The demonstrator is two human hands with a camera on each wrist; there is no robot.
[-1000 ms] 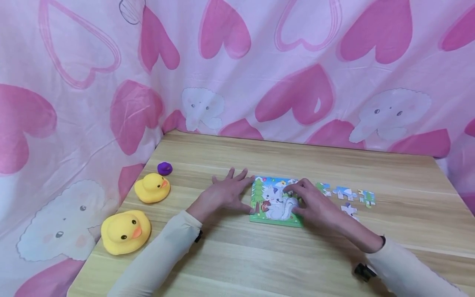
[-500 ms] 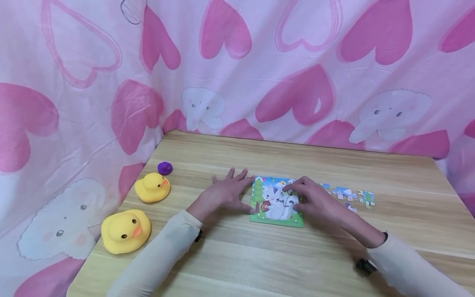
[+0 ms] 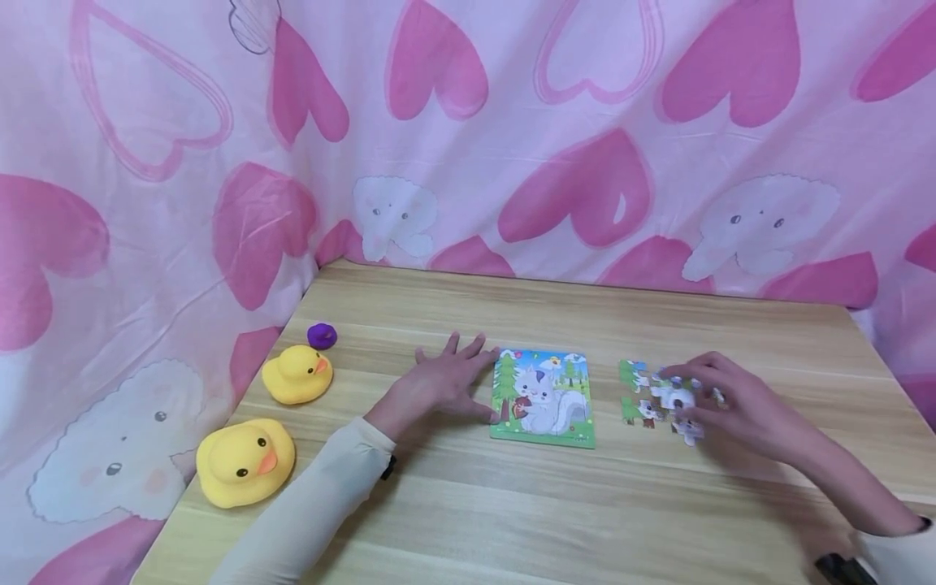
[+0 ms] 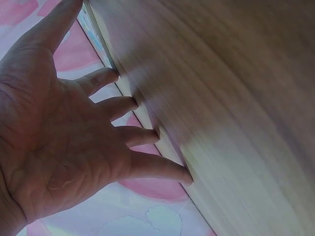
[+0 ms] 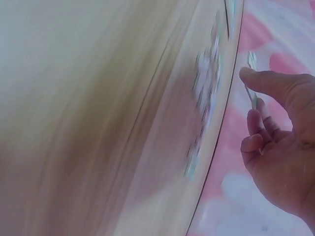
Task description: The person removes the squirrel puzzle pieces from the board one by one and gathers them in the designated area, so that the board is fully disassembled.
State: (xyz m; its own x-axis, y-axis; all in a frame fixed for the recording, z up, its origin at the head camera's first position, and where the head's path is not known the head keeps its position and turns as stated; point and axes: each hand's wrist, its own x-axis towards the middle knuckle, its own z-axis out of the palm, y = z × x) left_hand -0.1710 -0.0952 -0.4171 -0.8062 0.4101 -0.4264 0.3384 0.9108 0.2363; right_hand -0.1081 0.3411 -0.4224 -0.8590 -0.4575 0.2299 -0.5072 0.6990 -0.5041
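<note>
Shifted off the puzzle board, the right hand pinches a puzzle piece, probably light, stiff, best held by its edges; the left hand lies spread.

A flat squirrel puzzle board touches the left fingers; the right fingers pinch one jigsaw piece over loose pieces.

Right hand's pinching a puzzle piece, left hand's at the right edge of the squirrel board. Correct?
Wrong edge: the head view shows the left hand at the left edge of the squirrel board. The rest holds: the right hand is pinching a puzzle piece.
</note>
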